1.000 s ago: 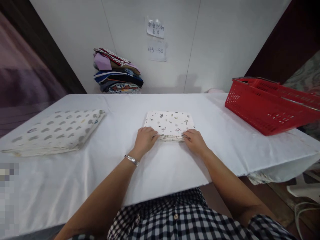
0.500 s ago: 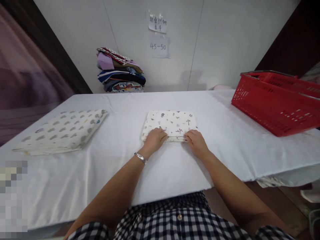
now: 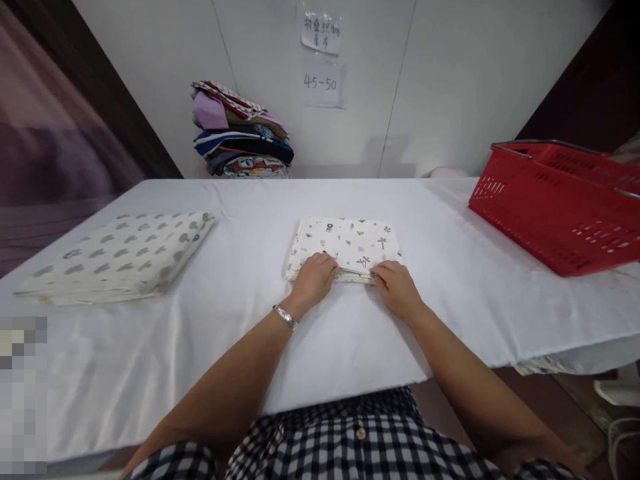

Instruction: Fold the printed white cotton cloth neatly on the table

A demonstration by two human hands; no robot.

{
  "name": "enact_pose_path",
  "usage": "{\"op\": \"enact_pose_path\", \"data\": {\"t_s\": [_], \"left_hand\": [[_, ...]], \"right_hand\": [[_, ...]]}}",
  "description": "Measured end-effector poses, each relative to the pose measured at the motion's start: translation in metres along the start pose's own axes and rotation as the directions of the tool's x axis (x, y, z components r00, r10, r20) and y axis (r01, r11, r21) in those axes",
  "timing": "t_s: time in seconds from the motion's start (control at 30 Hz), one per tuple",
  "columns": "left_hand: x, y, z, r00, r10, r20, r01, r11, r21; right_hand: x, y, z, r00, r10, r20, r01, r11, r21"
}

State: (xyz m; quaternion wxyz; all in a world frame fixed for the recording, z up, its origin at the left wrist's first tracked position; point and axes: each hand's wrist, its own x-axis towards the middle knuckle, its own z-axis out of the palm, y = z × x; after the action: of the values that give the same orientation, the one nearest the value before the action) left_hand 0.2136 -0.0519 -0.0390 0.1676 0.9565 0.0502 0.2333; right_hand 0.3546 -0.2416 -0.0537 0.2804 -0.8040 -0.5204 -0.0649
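A white folded cloth (image 3: 345, 240) printed with small plants and figures lies in the middle of the white-covered table (image 3: 240, 347). Its layers show along the near edge. My left hand (image 3: 316, 277) pinches the top layer at that edge, left of centre, and a silver bracelet is on the wrist. Near the right corner, my right hand (image 3: 395, 283) grips the same edge between thumb and fingers. The top layer is slightly raised between the two hands. My fingertips are partly hidden by the hands.
On the left lies another folded cloth (image 3: 120, 257) with grey cloud-like shapes. A red basket (image 3: 555, 207) stands at the right. Behind the table's far edge, a stack of folded fabrics (image 3: 243, 130) rests against the wall. Two paper signs (image 3: 323, 60) hang there.
The top layer has lifted a little from the layers below at the near edge. Both hands keep almost the same place. The view has shifted slightly.
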Motion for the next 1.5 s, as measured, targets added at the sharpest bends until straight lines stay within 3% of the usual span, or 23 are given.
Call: {"op": "enact_pose_path", "data": {"t_s": [0.23, 0.4, 0.6, 0.7, 0.8, 0.97, 1.03, 1.1, 1.17, 1.23, 1.33, 1.4, 1.5], "left_hand": [[-0.001, 0.001, 0.0, 1.0, 0.012, 0.029, -0.012, 1.0, 0.026], [-0.004, -0.001, -0.001, 0.998, 0.032, 0.056, -0.034, 0.999, 0.033], [-0.009, -0.006, -0.003, 0.998, 0.052, 0.034, -0.052, 0.999, 0.002], [-0.011, -0.008, -0.006, 1.0, -0.021, -0.011, 0.021, 1.0, 0.009], [-0.011, -0.012, -0.01, 0.982, -0.171, -0.075, 0.174, 0.984, 0.044], [-0.011, -0.023, -0.017, 0.919, -0.342, -0.194, 0.362, 0.929, 0.076], [-0.012, -0.03, -0.019, 0.876, -0.409, -0.257, 0.432, 0.901, 0.039], [-0.013, -0.038, -0.019, 0.797, -0.534, -0.284, 0.542, 0.839, -0.055], [-0.014, -0.044, -0.018, 0.696, -0.682, -0.224, 0.659, 0.731, -0.177], [-0.014, -0.048, -0.017, 0.626, -0.769, -0.128, 0.729, 0.636, -0.253], [-0.014, -0.048, -0.02, 0.607, -0.79, -0.082, 0.748, 0.603, -0.276], [-0.013, -0.048, -0.023, 0.598, -0.797, -0.079, 0.754, 0.593, -0.283], [-0.011, -0.046, -0.026, 0.574, -0.816, -0.066, 0.764, 0.563, -0.315]], "right_hand": [[-0.001, 0.0, -0.002, 0.995, -0.036, -0.095, 0.033, 0.999, -0.033], [-0.005, 0.005, 0.001, 0.997, -0.073, -0.034, 0.072, 0.997, -0.03], [-0.01, 0.006, 0.0, 0.983, -0.163, -0.084, 0.163, 0.987, -0.008], [-0.012, 0.005, 0.0, 0.975, -0.195, -0.103, 0.194, 0.981, -0.023], [-0.012, 0.006, 0.002, 0.972, -0.207, -0.108, 0.205, 0.978, -0.022], [-0.011, 0.011, 0.005, 0.979, -0.155, -0.132, 0.16, 0.987, 0.032], [-0.012, 0.015, 0.006, 0.984, -0.076, -0.163, 0.087, 0.994, 0.059], [-0.013, 0.02, 0.006, 0.968, 0.087, -0.236, -0.066, 0.993, 0.096], [-0.013, 0.026, 0.006, 0.918, 0.3, -0.258, -0.262, 0.95, 0.172], [-0.012, 0.03, 0.005, 0.858, 0.482, -0.176, -0.433, 0.864, 0.256], [-0.007, 0.033, 0.001, 0.779, 0.627, -0.017, -0.586, 0.737, 0.338], [-0.003, 0.034, -0.002, 0.758, 0.651, 0.044, -0.611, 0.684, 0.398], [0.007, 0.048, -0.007, 0.768, 0.624, 0.144, -0.598, 0.617, 0.512]]}}
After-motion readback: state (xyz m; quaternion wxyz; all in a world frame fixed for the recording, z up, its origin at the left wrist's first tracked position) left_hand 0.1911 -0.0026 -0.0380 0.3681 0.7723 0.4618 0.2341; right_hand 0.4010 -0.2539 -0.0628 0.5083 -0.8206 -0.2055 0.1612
